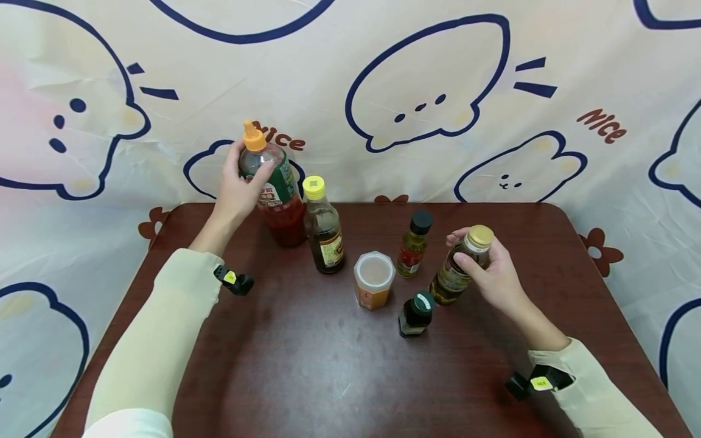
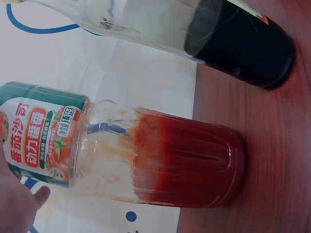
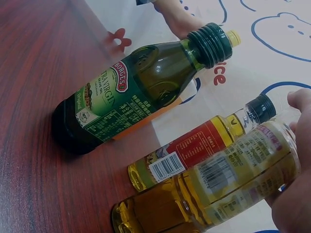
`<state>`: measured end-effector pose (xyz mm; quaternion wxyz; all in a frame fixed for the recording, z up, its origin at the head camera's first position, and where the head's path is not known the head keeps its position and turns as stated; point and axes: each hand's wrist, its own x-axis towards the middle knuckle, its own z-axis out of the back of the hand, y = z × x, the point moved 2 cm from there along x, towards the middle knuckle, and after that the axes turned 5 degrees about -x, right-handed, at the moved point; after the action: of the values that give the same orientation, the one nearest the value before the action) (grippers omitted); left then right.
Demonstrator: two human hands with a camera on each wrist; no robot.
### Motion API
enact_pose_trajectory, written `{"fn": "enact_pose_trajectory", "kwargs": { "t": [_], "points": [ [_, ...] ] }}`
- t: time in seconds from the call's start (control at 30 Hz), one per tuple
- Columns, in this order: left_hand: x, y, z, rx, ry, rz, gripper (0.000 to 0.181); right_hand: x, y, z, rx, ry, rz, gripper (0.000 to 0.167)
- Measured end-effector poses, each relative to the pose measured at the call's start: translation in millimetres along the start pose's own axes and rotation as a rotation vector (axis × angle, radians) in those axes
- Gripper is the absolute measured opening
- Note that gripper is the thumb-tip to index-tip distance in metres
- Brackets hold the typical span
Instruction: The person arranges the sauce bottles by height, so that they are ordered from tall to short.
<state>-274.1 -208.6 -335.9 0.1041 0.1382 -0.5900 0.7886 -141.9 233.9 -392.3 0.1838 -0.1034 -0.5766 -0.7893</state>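
My left hand (image 1: pixel 237 191) grips the upper part of a large ketchup bottle (image 1: pixel 287 222) with an orange nozzle cap. In the left wrist view, red ketchup (image 2: pixel 189 165) fills its lower part, and its base meets the table. At the right, my right hand (image 1: pixel 501 280) holds a gold-capped oil bottle (image 1: pixel 452 277) near its neck, thumb on the near side. The right wrist view shows its yellowish label (image 3: pixel 238 170) and amber oil; a small red-labelled oil bottle (image 3: pixel 194 143) with a black cap stands close behind it.
A yellow-capped bottle of dark sauce (image 1: pixel 330 246) stands right of the ketchup. In the middle are a white-lidded container (image 1: pixel 372 297) with orange sides and a green-capped olive oil bottle (image 1: pixel 413 322). A patterned cloth (image 1: pixel 328 91) hangs behind the brown table (image 1: pixel 306 371).
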Motion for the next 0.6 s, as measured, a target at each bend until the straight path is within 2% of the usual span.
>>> {"fn": "enact_pose_trajectory", "kwargs": {
  "t": [0.13, 0.37, 0.6],
  "points": [
    [-7.4, -0.9, 5.2, 0.0, -0.024, -0.029, 0.067, -0.1, -0.2, 0.0, -0.005, -0.002, -0.012, 0.031],
    [-28.7, -3.0, 18.2, 0.028, -0.035, -0.063, 0.068, -0.1, -0.4, 0.1, -0.016, 0.0, -0.003, 0.031],
    [-50.2, -8.4, 30.7, 0.013, -0.062, -0.098, 0.068, 0.7, -0.9, 0.7, -0.015, 0.006, -0.009, 0.031]
  ]
}}
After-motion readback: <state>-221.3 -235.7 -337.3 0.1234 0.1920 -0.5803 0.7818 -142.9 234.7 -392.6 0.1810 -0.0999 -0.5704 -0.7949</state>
